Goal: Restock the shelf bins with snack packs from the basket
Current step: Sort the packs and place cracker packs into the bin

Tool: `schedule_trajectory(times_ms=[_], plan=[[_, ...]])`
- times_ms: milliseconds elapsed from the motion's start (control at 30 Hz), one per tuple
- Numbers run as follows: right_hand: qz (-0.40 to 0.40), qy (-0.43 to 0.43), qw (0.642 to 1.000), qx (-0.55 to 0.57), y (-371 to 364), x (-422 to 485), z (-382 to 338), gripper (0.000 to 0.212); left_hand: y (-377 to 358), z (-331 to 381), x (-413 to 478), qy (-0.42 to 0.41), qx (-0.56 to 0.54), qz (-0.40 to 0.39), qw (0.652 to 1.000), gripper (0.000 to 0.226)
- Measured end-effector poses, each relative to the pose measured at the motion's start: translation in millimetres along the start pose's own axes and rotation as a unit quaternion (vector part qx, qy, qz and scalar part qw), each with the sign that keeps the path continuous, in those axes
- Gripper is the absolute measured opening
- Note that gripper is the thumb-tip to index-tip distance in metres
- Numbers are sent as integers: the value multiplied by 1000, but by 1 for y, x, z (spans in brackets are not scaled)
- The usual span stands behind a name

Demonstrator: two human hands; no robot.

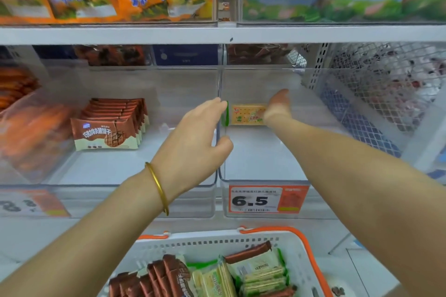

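Hands at a cracker pack, deep in the bin

Both arms are stretched forward over the white plastic basket with orange handles [297, 241] and into the shelf. The yellow-and-green cracker pack [248, 114] stands on its long edge at the back of the clear plastic bin on the right [260, 180], the one w/ the orange-and-white "6.5" price tag [265, 200] on its front.

The L hand [200, 132], w/ a thin gold bangle [158, 188] on the wrist, is seen from its back. Its fingers are nearly straight and together, the thumb is spread downward, and the fingertips reach the green left end of the pack.

The R hand [277, 108] is at the pack's right end, thumb pointing up. Its fingers are hidden behind the hand, so I cannot tell if they pinch the pack or only touch it.

In the clear bin on the left stands a row of brown-and-cream biscuit packs [113, 125]. More green and brown packs lie in the basket below.
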State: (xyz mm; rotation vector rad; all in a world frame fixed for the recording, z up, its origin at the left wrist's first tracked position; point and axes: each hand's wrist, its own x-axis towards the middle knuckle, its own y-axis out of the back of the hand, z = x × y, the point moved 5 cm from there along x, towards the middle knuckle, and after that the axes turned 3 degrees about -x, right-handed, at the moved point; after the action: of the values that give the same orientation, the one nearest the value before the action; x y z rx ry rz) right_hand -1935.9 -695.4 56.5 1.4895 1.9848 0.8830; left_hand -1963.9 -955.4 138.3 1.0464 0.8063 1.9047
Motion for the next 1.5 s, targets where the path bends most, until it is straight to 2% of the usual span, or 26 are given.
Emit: schedule_trajectory(times_ms=[67,167,300,367,400,433,500,533,600,667,733,833,900,1000,1100,1233,1367,1433,1500], plan=[[4,-19,1000,12,2,2,1,73,0,0,0,-2,1,-1,1000,61],[11,-40,998,-40,8,2,2,87,0,0,0,-2,5,2,1000,61],[-18,-34,997,-70,15,0,5,82,-2,-1,0,-6,4,7,1000,60],[10,-43,992,-120,33,-9,4,86,-1,0,0,-8,6,10,1000,59],[22,-34,993,-110,46,-17,0,86,0,0,-2,-8,6,16,1000,59],[10,4,997,-80,59,-31,-7,78,3,2,-6,-14,6,29,999,58],[-53,78,995,-32,84,-68,-20,44,13,12,-24,-49,-5,81,995,53],[-64,99,993,26,99,-95,-21,33,18,17,-39,-72,-20,109,991,50],[-100,162,972,137,124,-165,-21,26,21,22,-76,-104,-50,138,984,39],[-167,226,944,174,121,-228,-15,20,11,16,-114,-106,-53,106,987,31],[-259,232,927,142,80,-272,6,17,-11,-6,-142,-69,-28,13,997,31],[-395,184,900,-4,-20,-307,51,15,-50,-59,-176,36,41,-160,986,31],[-442,183,867,-139,-87,-315,89,12,-67,-86,-195,85,66,-233,967,26],[-462,244,804,-283,-153,-318,147,46,-81,-99,-209,113,81,-278,950,27],[-513,264,745,-334,-177,-323,184,61,-93,-96,-211,106,75,-274,953,26],[-526,280,737,-318,-176,-313,192,61,-104,-95,-211,101,64,-284,951,27],[-513,351,711,-329,-161,-300,179,27,-112,-89,-209,123,10,-315,941,30],[-510,352,725,-301,-143,-292,165,32,-116,-84,-211,134,-21,-342,930,33],[-509,337,757,-234,-122,-285,150,34,-121,-79,-215,157,-72,-376,910,42]])
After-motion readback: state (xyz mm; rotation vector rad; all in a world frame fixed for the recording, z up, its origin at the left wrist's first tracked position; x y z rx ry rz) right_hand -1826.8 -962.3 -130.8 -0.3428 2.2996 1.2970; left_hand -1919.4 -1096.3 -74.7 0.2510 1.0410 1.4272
